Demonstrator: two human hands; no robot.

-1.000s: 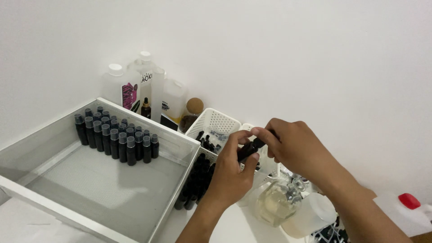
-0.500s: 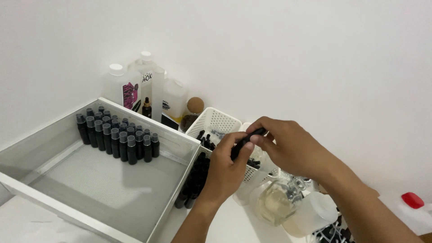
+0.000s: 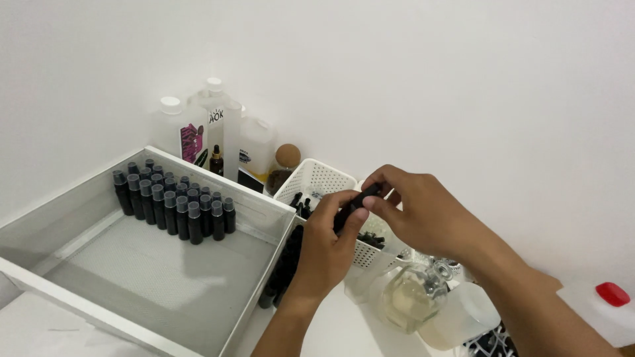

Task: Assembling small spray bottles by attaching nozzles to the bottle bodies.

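Both hands meet over a white perforated basket (image 3: 317,177). My left hand (image 3: 327,248) grips the body of a small black bottle (image 3: 352,205). My right hand (image 3: 417,215) pinches the bottle's top end with thumb and fingers. Inside the basket lie several small black caps (image 3: 301,201). A large grey tray (image 3: 86,218) at the left holds several black capped bottles (image 3: 175,201) standing in rows at its far corner.
Tall white plastic bottles (image 3: 211,129), a small dark dropper bottle (image 3: 215,160) and a cork-stoppered jar (image 3: 284,165) stand against the wall. A glass flask of pale liquid (image 3: 407,304) sits below my right hand. A white jug with a red cap (image 3: 612,294) is at the far right.
Both hands and the bottle have shifted slightly up and left over the basket. The right fingers have moved along the bottle's top end.
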